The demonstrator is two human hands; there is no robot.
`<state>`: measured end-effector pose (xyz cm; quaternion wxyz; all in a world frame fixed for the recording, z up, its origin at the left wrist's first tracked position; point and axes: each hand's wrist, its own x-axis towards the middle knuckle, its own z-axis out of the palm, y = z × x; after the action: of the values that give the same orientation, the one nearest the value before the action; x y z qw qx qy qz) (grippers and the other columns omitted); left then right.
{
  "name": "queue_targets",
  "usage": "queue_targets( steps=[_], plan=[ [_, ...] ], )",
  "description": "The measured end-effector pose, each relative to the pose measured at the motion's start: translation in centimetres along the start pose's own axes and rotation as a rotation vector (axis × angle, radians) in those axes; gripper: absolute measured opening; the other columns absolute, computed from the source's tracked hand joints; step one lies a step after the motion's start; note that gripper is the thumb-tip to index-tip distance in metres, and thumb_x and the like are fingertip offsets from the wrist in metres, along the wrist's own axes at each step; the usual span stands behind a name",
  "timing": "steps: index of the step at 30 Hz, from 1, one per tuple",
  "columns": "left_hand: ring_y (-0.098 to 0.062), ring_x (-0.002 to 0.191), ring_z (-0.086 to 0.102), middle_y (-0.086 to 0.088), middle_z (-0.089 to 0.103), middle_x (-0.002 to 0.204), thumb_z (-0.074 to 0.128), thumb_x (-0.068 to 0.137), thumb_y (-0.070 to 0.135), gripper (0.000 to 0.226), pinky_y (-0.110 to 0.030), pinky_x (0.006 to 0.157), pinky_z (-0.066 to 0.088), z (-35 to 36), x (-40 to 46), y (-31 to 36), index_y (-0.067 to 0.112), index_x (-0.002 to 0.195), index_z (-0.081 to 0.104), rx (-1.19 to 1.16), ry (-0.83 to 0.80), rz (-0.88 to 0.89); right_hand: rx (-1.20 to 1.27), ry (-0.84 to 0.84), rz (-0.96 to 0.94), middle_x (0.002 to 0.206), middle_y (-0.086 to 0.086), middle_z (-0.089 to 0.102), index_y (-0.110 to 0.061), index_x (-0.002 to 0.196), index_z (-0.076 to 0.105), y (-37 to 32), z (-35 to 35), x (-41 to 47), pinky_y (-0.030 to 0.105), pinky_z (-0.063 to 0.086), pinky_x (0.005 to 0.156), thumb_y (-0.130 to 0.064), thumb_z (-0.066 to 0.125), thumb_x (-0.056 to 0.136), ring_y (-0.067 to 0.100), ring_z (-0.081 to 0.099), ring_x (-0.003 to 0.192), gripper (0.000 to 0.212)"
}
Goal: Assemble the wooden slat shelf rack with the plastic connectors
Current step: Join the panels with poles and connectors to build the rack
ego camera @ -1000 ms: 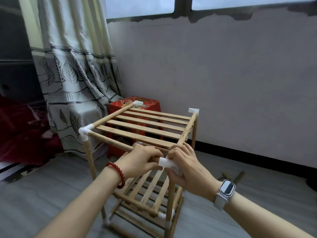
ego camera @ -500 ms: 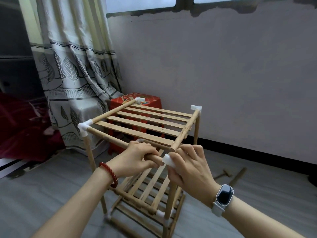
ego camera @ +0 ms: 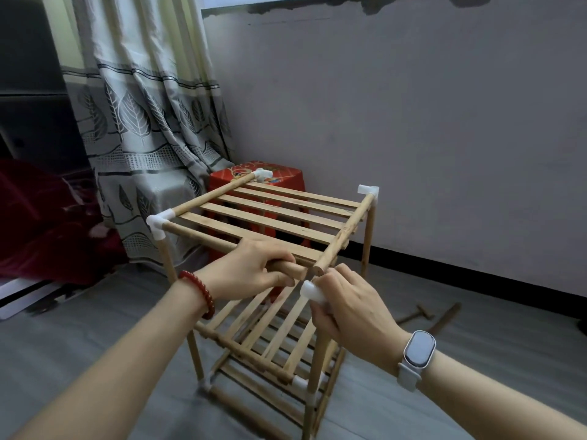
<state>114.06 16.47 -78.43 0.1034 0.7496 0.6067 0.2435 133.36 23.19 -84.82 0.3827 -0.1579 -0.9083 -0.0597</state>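
A wooden slat shelf rack (ego camera: 273,217) stands on the floor in front of me, with white plastic connectors at its corners. My left hand (ego camera: 251,271) grips the near top front rod (ego camera: 203,238) close to its free right end. My right hand (ego camera: 349,308) holds a white corner connector (ego camera: 310,290) on top of the near right post (ego camera: 317,363), just below the loose rod ends. The right side rail's near end (ego camera: 320,265) hangs free above that connector. Lower slat tiers show beneath my hands.
A red stool (ego camera: 279,177) stands behind the rack beside a leaf-patterned curtain (ego camera: 143,122). Loose wooden sticks (ego camera: 441,319) and a small mallet (ego camera: 416,314) lie on the grey floor at right. A wall runs close behind. Dark red bedding (ego camera: 38,223) is at left.
The front rod and the side rail have come out of the near right connector, which now sits lower in my right hand. The view has also shifted slightly.
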Motion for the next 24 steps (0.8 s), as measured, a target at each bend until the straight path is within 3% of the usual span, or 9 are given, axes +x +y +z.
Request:
queue_targets(
  steps=[6,11,16,21,24],
  plan=[
    [-0.006,0.09,0.045,0.018,0.052,0.086,0.065,0.086,0.024,0.018,-0.033,0.091,0.036,1.6,-0.6,-1.2,0.036,0.1,0.062,0.073,-0.025,-0.03,0.135,-0.046,0.093,0.081,-0.001,0.051,-0.019,0.095,0.041,-0.3,0.3,-0.4,0.012,0.028,0.059,-0.029,0.049,0.086,0.004,0.033,0.071,0.016],
    [-0.005,0.086,0.047,0.017,0.054,0.085,0.066,0.085,0.021,0.021,-0.033,0.088,0.04,1.4,-0.3,-0.8,0.028,0.105,0.066,0.043,0.002,-0.03,0.131,-0.059,0.095,0.082,-0.001,0.049,-0.019,0.095,0.04,-0.5,0.2,-0.2,0.012,0.027,0.06,-0.029,0.046,0.087,0.004,0.029,0.071,0.015],
    [-0.006,0.084,0.05,0.016,0.053,0.085,0.067,0.085,0.017,0.025,-0.021,0.078,0.041,1.5,-0.2,-0.7,0.021,0.11,0.067,0.026,0.005,-0.036,0.159,-0.093,0.111,0.086,-0.003,0.045,-0.021,0.097,0.038,-0.6,0.0,-0.3,0.014,0.029,0.058,-0.033,0.041,0.09,0.006,0.032,0.072,0.014],
    [-0.013,0.087,0.05,0.013,0.053,0.086,0.065,0.086,0.02,0.023,-0.039,0.086,0.044,1.9,-0.3,-0.7,0.023,0.109,0.067,0.076,-0.03,-0.028,0.222,-0.124,0.122,0.089,-0.009,0.037,-0.022,0.097,0.036,-0.8,0.1,-0.2,0.013,0.029,0.06,-0.036,0.037,0.091,0.004,0.03,0.074,0.014],
    [-0.01,0.087,0.045,0.018,0.049,0.084,0.063,0.088,0.021,0.023,-0.037,0.091,0.039,1.9,-0.4,-0.7,0.025,0.11,0.065,0.073,-0.014,-0.033,0.353,-0.217,0.192,0.089,-0.015,0.035,-0.028,0.103,0.037,-0.7,-0.7,0.0,0.013,0.032,0.061,-0.045,0.03,0.09,0.0,0.037,0.078,0.022]
  ],
)
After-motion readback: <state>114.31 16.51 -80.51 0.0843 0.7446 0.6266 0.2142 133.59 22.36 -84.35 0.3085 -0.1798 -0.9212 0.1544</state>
